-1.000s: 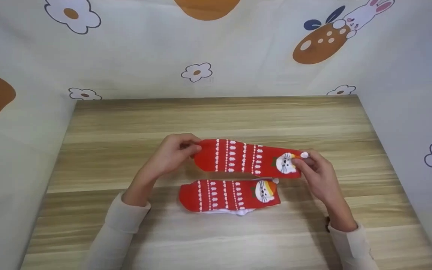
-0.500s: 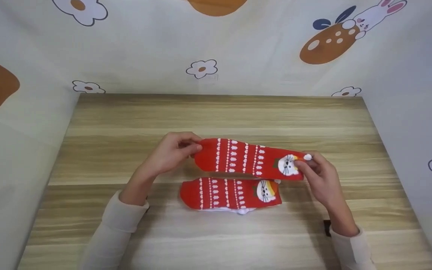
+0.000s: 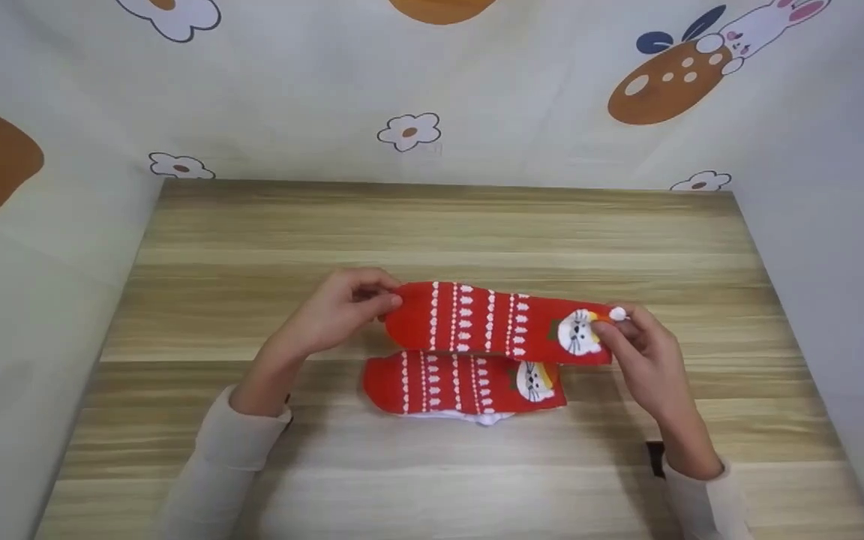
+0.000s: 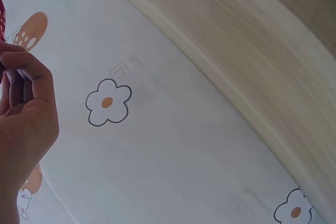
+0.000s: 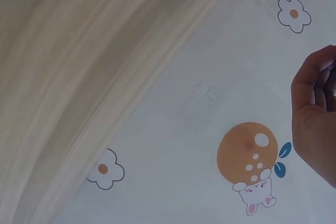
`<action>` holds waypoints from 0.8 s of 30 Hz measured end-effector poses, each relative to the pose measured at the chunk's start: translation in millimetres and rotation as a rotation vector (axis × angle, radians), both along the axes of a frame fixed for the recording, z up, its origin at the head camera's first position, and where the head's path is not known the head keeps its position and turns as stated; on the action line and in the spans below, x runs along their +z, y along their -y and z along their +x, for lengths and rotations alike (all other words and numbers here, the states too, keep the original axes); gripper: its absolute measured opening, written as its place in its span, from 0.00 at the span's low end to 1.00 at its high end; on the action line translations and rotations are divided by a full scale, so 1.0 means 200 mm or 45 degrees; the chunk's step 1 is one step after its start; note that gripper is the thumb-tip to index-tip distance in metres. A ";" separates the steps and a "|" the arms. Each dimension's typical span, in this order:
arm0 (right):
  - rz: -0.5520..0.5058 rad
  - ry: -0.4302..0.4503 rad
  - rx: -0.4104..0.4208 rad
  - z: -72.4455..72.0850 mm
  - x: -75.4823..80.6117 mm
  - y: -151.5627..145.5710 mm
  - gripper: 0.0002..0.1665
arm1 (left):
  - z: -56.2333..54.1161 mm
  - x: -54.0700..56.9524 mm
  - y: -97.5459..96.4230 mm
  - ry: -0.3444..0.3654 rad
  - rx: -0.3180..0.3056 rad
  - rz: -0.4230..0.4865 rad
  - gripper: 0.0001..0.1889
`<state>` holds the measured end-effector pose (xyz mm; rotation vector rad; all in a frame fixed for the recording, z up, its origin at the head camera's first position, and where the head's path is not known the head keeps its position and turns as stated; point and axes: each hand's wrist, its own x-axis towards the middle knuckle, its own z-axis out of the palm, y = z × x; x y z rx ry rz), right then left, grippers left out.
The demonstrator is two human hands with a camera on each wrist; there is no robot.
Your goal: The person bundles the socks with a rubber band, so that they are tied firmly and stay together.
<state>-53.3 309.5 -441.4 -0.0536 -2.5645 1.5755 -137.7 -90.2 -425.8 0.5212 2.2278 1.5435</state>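
A red sock (image 3: pixel 469 322) with white rows of hearts and trees and a white cat face is stretched flat between both hands in the head view. My left hand (image 3: pixel 346 311) pinches its toe end. At the cuff, by a white pom-pom, my right hand (image 3: pixel 649 356) pinches the other end, thumb on top. A matching red sock (image 3: pixel 439 390) lies on the table just nearer, its upper edge overlapped by the held one; something white peeks out beneath it. The left wrist view shows my left hand (image 4: pixel 29 103) with curled fingers and a sliver of red at the frame edge.
The wood-grain table (image 3: pixel 432 232) meets a pale curtain-like wall (image 3: pixel 289 90) printed with flowers and a rabbit on an orange fruit shape. Similar side walls rise left and right. A small black item (image 3: pixel 655 459) sits at the right wrist.
The held sock has come slightly nearer and now overlaps the upper edge of the lying sock. Both hands keep their pinch on its ends. The head view has shifted a little.
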 end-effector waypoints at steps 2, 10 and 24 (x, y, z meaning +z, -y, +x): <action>0.001 -0.007 0.007 0.01 0.00 0.01 0.14 | 0.01 0.00 0.01 -0.005 -0.008 0.002 0.09; 0.000 0.013 0.048 0.04 0.02 0.03 0.14 | 0.06 0.00 0.04 0.022 -0.022 -0.017 0.09; 0.013 0.035 0.081 0.07 0.03 0.05 0.15 | 0.11 0.02 0.07 0.082 -0.006 -0.071 0.10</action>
